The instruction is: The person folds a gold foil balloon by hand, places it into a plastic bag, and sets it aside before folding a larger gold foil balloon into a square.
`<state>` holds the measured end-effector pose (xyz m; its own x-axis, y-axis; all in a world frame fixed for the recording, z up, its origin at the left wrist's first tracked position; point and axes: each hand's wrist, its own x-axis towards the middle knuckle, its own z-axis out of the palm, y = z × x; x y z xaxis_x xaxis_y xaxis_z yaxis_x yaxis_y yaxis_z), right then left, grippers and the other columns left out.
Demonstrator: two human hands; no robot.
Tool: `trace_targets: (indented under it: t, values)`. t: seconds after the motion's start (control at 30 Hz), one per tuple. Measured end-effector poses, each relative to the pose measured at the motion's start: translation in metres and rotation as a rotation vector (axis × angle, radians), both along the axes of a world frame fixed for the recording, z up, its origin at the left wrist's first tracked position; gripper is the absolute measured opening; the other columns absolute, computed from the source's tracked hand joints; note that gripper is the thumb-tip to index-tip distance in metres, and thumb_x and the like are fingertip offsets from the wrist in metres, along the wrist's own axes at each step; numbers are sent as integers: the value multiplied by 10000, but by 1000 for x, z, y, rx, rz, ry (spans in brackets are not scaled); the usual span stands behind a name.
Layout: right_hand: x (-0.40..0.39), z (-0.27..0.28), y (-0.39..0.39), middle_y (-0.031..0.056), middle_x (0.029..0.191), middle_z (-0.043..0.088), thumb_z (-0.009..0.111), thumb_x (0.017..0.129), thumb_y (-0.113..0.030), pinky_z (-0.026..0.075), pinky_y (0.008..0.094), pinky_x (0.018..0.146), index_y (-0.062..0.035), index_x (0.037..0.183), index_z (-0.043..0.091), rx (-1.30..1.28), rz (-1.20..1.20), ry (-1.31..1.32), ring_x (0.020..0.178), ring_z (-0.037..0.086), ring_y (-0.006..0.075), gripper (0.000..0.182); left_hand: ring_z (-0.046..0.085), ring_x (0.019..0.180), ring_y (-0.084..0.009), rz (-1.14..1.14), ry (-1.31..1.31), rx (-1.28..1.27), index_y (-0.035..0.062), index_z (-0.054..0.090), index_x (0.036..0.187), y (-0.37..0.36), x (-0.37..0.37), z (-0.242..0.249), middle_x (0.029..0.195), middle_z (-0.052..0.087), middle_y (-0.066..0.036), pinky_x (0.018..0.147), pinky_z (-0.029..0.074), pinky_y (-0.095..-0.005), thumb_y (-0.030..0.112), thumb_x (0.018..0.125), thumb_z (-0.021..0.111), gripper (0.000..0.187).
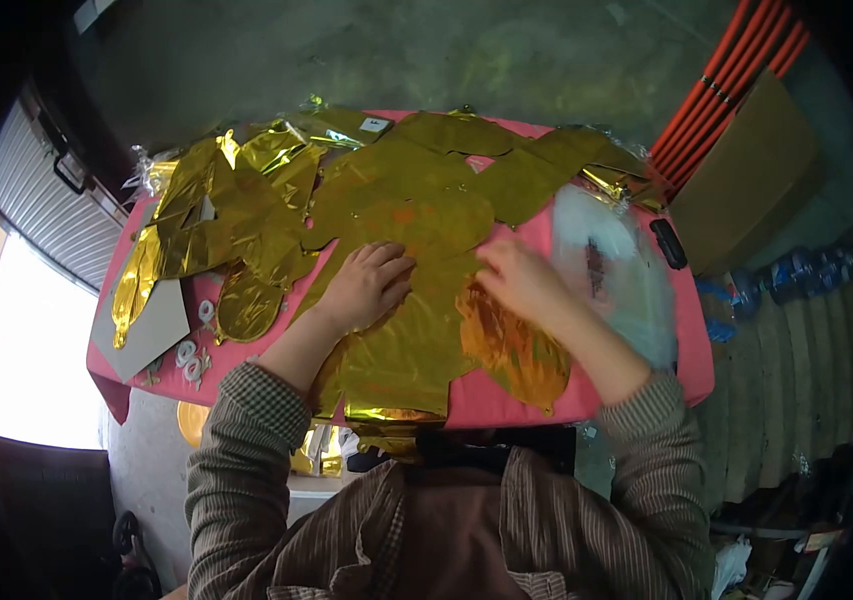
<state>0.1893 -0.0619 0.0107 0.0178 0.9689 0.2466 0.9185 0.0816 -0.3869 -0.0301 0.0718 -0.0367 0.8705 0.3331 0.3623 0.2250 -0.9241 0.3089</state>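
Observation:
A large flat gold foil balloon (396,350) lies along the middle of the pink-covered table. My left hand (371,285) rests on it with fingers bent and pressed together, gripping the foil. My right hand (521,280) is closed in a pinch by the balloon's right edge; what its fingertips hold is hidden. Under my right wrist lies a crumpled orange-gold foil balloon (521,350). More flat gold foil balloons (181,225) spread over the table's left and far sides.
Small white ribbon rolls (191,360) and a grey board (151,325) lie at left on the pink tablecloth (291,335). At right are a clear plastic bag (601,260) and a black object (667,244). Orange tubes (716,90), cardboard (746,165) and water bottles (796,275) stand beyond.

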Motion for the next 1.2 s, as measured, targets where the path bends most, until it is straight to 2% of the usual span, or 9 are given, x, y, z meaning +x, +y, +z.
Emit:
trace_targets:
  t: [0.2,0.27,0.5,0.57,0.6,0.63,0.73,0.93,1.2]
  values:
    - [59,-31,60,163,927,597,589,744,-123,486,392,800,9,862,619,5,-199,-356,945,568,309,180,417,1179,-310,-10,1,5,73,533,1162,0,0,0,1225,481,-124,972,338,-410,228,838,546,359]
    - [70,-44,74,158,890,596,554,757,-125,492,406,765,3,784,632,-91,-213,-481,865,600,310,151,417,1179,-310,-3,22,-21,64,530,1165,0,0,3,1231,478,-127,977,334,-411,219,832,551,368]
    - [87,-36,84,152,840,614,540,759,-133,502,423,703,-16,751,650,-146,-257,-461,801,618,321,161,412,1185,-309,-6,22,-34,58,527,1169,0,1,6,1235,476,-129,978,334,-411,207,822,564,379]
    - [101,-35,90,166,797,633,542,766,-157,501,426,665,-15,768,660,-41,-332,-248,778,623,327,184,412,1185,-311,-2,26,-31,61,528,1170,-1,0,6,1234,477,-129,978,336,-413,213,827,564,377]
    - [103,-34,92,148,661,632,568,775,-156,494,373,555,-6,761,661,67,-368,-144,625,632,259,177,412,1185,-311,2,27,-34,61,528,1170,-1,0,5,1234,477,-129,978,336,-413,213,827,564,377]
    - [107,-32,94,148,661,632,568,775,-156,494,373,555,-6,761,661,63,-362,-143,625,632,259,177,426,1169,-305,6,-2,-18,74,540,1144,-1,1,4,1212,490,-119,972,344,-413,207,804,588,368]
    - [117,-33,102,52,512,561,684,721,-121,399,257,403,2,684,635,142,-383,423,406,507,106,137,440,1154,-298,14,-33,1,90,552,1119,-1,1,0,1185,505,-108,966,353,-412,199,784,612,358]
    - [117,-43,102,67,550,590,750,636,-163,419,280,455,1,632,621,71,-332,449,469,525,127,209,443,1147,-296,16,-41,14,91,557,1114,0,1,0,1169,511,-103,960,358,-407,198,787,612,349]
    - [124,-43,111,15,512,504,731,702,-239,336,269,390,-25,614,579,-185,-522,778,409,432,99,276,447,1140,-293,17,-50,15,90,562,1110,0,1,2,1158,518,-106,956,360,-405,198,788,608,343]
